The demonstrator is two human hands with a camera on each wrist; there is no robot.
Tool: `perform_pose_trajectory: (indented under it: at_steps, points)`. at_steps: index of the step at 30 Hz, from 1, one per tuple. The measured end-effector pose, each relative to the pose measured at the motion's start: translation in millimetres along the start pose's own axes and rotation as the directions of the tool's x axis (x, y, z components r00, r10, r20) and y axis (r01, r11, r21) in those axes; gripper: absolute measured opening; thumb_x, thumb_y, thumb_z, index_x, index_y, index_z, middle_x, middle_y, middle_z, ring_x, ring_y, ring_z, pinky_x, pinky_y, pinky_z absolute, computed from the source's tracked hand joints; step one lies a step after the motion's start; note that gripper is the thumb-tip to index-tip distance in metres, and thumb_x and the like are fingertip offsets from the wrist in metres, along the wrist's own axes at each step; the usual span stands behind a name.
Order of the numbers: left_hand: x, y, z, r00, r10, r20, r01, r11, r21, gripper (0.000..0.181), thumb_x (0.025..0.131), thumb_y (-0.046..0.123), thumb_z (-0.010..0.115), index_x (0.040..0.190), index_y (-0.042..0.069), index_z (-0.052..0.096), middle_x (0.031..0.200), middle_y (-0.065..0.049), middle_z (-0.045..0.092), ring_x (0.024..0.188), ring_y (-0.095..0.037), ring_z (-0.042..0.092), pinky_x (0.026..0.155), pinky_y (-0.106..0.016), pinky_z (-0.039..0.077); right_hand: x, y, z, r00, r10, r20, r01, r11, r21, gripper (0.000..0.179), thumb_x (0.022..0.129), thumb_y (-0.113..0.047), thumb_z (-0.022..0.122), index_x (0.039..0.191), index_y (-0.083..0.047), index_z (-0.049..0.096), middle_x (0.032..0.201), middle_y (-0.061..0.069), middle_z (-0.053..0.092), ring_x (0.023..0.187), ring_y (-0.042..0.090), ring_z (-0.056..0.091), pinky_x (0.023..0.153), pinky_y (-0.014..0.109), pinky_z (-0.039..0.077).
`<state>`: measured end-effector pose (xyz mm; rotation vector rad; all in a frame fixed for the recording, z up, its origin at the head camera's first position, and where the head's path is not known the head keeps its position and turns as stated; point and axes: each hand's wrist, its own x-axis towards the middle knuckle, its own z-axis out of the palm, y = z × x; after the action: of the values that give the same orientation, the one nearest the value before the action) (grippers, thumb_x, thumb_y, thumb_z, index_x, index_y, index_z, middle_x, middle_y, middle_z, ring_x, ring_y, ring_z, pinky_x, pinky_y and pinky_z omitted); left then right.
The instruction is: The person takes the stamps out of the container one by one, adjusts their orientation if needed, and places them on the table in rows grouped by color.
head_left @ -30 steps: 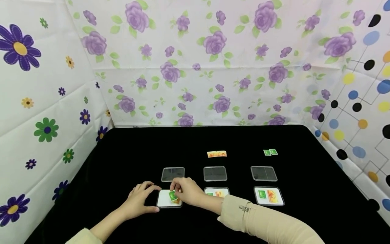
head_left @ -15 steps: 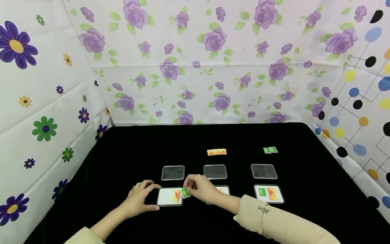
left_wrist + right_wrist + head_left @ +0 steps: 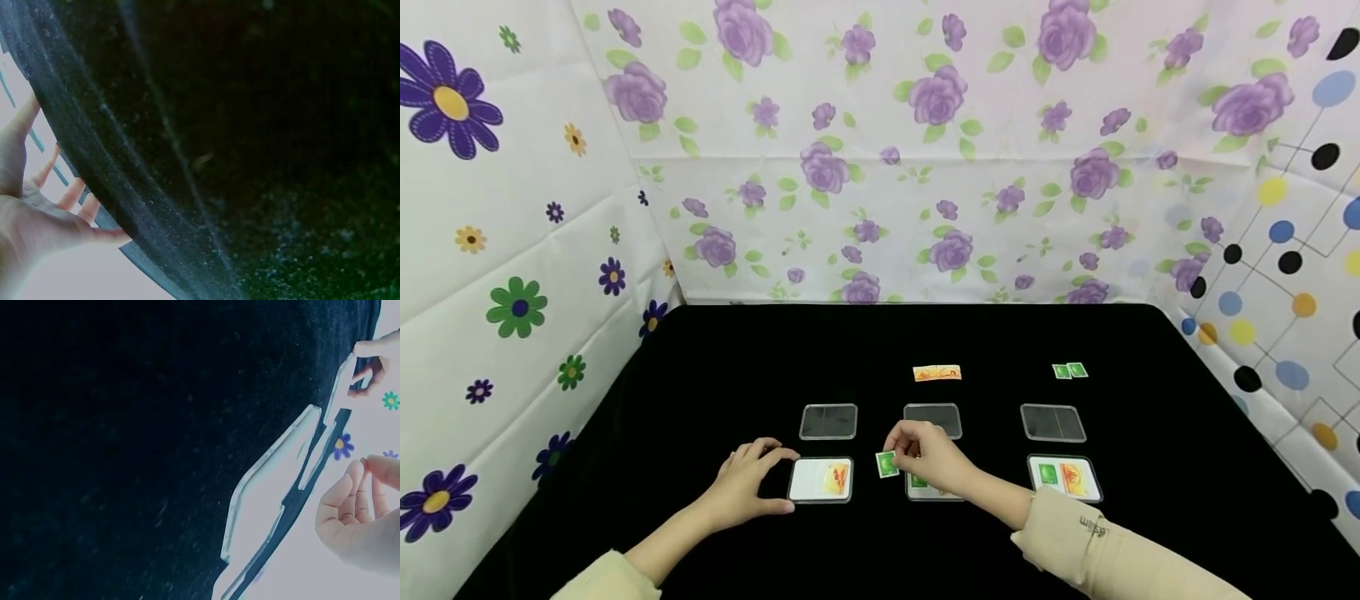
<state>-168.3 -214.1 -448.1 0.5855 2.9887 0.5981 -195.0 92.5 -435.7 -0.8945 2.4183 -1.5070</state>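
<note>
In the head view my right hand (image 3: 928,454) pinches a small green picture card (image 3: 887,464) with a white border. It holds the card in the gap between the left and middle white cases. My left hand (image 3: 748,483) is at the left side of a clear-rimmed white case (image 3: 808,481), index fingertip at its upper corner, thumb at its lower one. A yellow-orange picture (image 3: 837,479) lies on that case's right part. The middle case (image 3: 925,493) is partly hidden by my right hand. In the right wrist view the thumb and index fingertips (image 3: 365,461) meet.
Another white case (image 3: 1065,477) at the right bears a green and an orange picture. Behind stand three clear cases, left (image 3: 828,422), middle (image 3: 942,414) and right (image 3: 1053,422). Farther back lie orange cards (image 3: 937,372) and green cards (image 3: 1070,371) on the black cloth (image 3: 737,342).
My right hand has carried the green card from over the left white case to the right, off that case, uncovering the orange picture there. My left hand has stayed at the case.
</note>
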Motion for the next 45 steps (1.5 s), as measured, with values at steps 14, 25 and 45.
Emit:
perform_pose_trajectory:
  at_steps: [14, 25, 45]
  points:
    - [-1.2, 0.1, 0.2, 1.0, -0.013, 0.02, 0.013, 1.0, 0.004, 0.066, 0.067, 0.037, 0.082, 0.124, 0.018, 0.056, 0.132, -0.019, 0.048, 0.12, -0.047, 0.042, 0.093, -0.077, 0.027, -18.0, 6, -26, 0.995, -0.062, -0.073, 0.06, 0.998, -0.026, 0.007, 0.086, 0.003, 0.061, 0.093, 0.003, 0.061, 0.079, 0.014, 0.058, 0.063, 0.0, 0.047, 0.057, 0.017, 0.043]
    - [-0.3, 0.3, 1.9, 1.0, 0.005, -0.005, -0.004, 1.0, 0.005, 0.064, 0.067, 0.037, 0.082, 0.122, 0.018, 0.056, 0.13, -0.019, 0.049, 0.119, -0.047, 0.043, 0.091, -0.077, 0.028, -30.4, 13, -49, 0.989, -0.009, -0.146, -0.007, 0.995, -0.104, 0.009, 0.085, 0.003, 0.063, 0.094, 0.002, 0.061, 0.079, 0.011, 0.059, 0.064, -0.001, 0.047, 0.057, 0.018, 0.044]
    - [-2.2, 3.6, -3.1, 1.0, -0.006, 0.009, 0.006, 1.0, 0.003, 0.065, 0.067, 0.041, 0.081, 0.122, 0.018, 0.056, 0.132, -0.019, 0.048, 0.121, -0.047, 0.042, 0.093, -0.076, 0.027, -34.3, 25, -108, 0.97, 0.1, -0.222, -0.138, 0.978, -0.158, 0.011, 0.085, 0.002, 0.064, 0.096, 0.0, 0.062, 0.081, 0.009, 0.06, 0.064, 0.004, 0.051, 0.058, 0.021, 0.046]
